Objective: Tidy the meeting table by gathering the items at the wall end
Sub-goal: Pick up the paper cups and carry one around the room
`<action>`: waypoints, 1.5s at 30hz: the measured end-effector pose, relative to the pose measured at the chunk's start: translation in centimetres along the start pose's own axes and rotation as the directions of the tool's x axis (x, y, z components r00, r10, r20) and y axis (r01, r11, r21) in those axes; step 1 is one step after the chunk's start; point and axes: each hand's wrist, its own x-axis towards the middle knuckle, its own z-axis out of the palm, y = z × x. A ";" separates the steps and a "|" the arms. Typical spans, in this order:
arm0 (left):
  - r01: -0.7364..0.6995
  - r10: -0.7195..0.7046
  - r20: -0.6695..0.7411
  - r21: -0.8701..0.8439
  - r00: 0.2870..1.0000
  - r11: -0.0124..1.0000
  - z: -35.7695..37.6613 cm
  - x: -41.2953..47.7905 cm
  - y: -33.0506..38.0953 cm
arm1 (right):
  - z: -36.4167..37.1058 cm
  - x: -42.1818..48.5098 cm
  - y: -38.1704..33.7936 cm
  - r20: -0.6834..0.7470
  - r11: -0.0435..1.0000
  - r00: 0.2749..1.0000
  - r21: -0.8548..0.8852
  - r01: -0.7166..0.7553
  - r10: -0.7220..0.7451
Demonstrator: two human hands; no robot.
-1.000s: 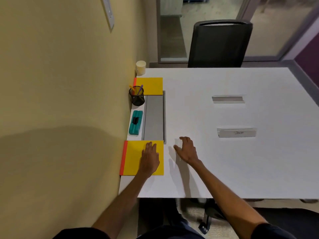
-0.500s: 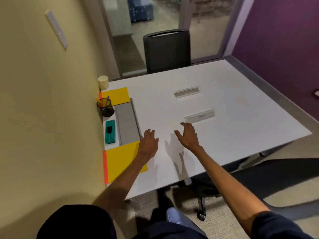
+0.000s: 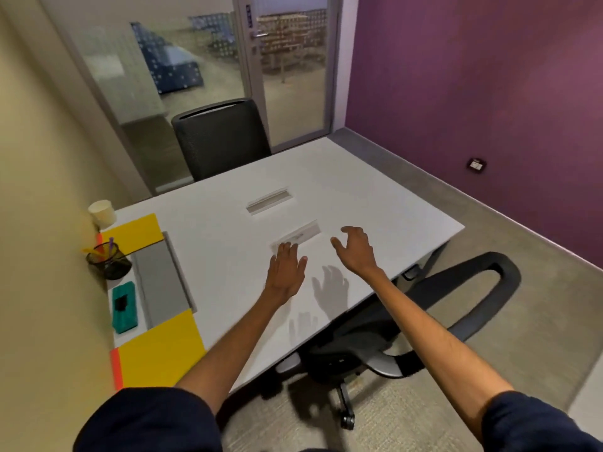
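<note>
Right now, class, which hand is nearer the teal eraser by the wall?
Left. The left hand is over the table, to the right of the teal eraser; the right hand hovers farther right, beyond the left.

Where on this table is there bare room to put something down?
Bare: the table beyond the grey strips, and the stretch between the grey panel and the left hand. Crowded: the wall edge, with yellow folders, pen cup, eraser, paper cup.

Faint marking on name plate [image 3: 296,236], too blurred to read.

Both hands [image 3: 321,259] over white table [image 3: 375,203]
</note>
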 end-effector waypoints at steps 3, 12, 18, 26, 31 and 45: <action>-0.046 0.046 0.015 -0.013 0.999 0.999 1.9 1.2 5.1 | -4.4 0.3 3.3 -0.048 1.000 0.999 -0.021 -0.004 0.003; -0.243 0.242 0.051 0.015 0.969 0.970 7.3 5.4 20.9 | -17.4 -0.3 15.3 -0.328 0.999 0.944 -0.006 0.047 -0.046; -0.377 0.375 0.095 0.012 0.922 0.926 11.4 7.8 29.9 | -24.8 -1.3 23.5 -0.461 0.996 0.883 0.020 -0.087 0.087; -0.539 0.536 0.168 -0.034 0.827 0.842 18.3 12.3 42.6 | -32.0 -1.8 33.6 -0.509 0.957 0.818 0.045 -0.288 0.270; -0.591 0.576 0.264 -0.026 0.774 0.806 23.4 16.6 49.6 | -36.3 0.5 40.3 -0.517 0.929 0.786 0.055 -0.365 0.339; -0.617 0.582 0.350 -0.016 0.734 0.787 33.0 27.8 64.1 | -47.6 11.0 52.8 -0.500 0.864 0.723 0.112 -0.491 0.476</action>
